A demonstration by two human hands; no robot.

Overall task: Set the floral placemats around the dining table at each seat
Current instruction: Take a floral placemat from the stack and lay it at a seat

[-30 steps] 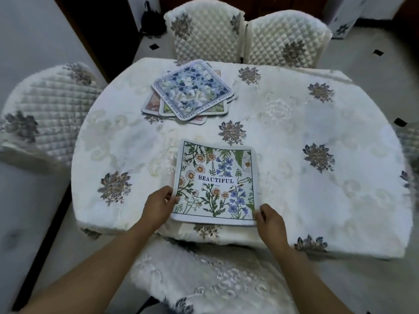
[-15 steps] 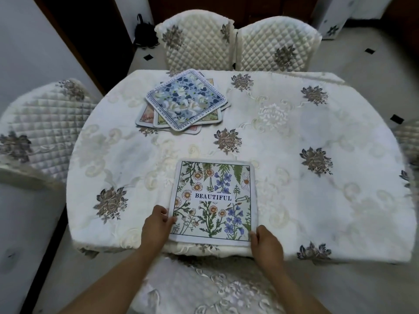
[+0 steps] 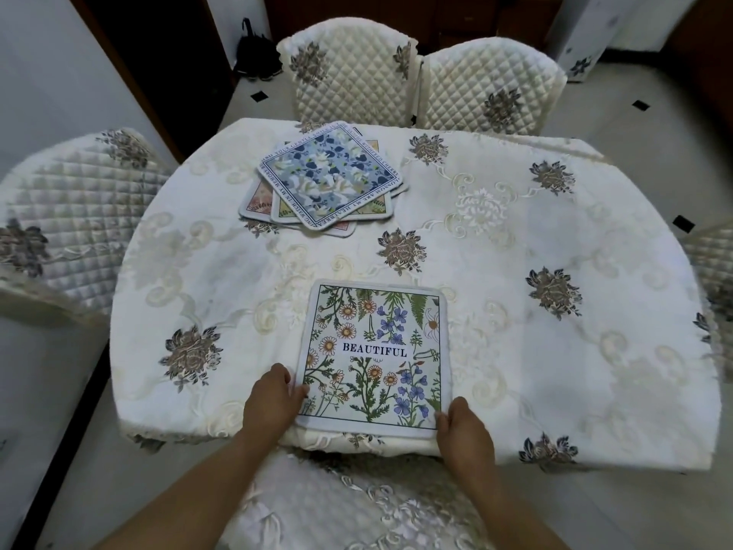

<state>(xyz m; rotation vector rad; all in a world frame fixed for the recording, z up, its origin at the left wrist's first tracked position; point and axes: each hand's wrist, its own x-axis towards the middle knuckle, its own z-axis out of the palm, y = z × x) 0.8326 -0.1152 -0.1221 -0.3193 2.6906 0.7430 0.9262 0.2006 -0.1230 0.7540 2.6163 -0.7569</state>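
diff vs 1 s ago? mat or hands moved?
The BEAUTIFUL placemat slid toward the near table edge, and its near edge now sits about at the rim. Left hand and right hand came back with it, still gripping the near corners. Nothing was let go. The stack of placemats at the far side stayed put, blue floral one on top.

Both bare forearms extended forward, left hand and right hand curled in a light grip.
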